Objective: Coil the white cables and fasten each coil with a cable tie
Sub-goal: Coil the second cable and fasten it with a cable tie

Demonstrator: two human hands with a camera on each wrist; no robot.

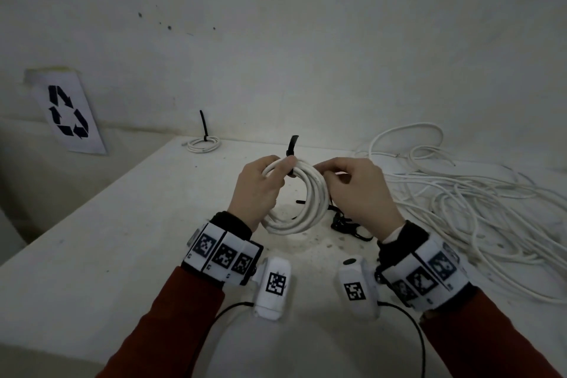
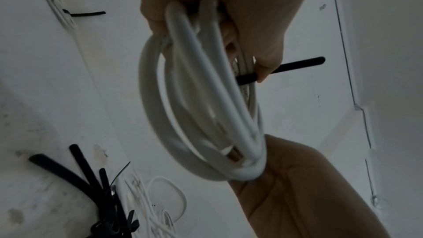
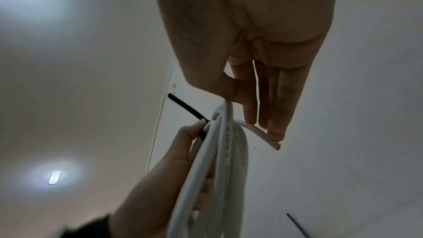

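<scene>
One finished coil (image 1: pixel 203 144) with black tie lies upper left of centre, at far table (image 1: pixel 92 239) edge. Second coil (image 1: pixel 294 199) held in air at frame centre; black cable tie (image 1: pixel 291 152) already wrapped at top, tail sticking up, tightness unclear. Left hand (image 1: pixel 256 190) grips coil and pins tie. Right hand (image 1: pixel 357 190) pinches loose cable end. Loose white cables (image 1: pixel 460 193) at right, too tangled to count. Spare ties (image 1: pixel 346 224): small bundle, count unclear.

White table (image 1: pixel 122 255), tied coil (image 1: pixel 204 144), loose white cables (image 1: pixel 478 202), black cable ties (image 1: pixel 346 224)

Rust-red sleeves (image 1: pixel 171 313), marker-printed white wristbands (image 1: pixel 222 255)
</scene>
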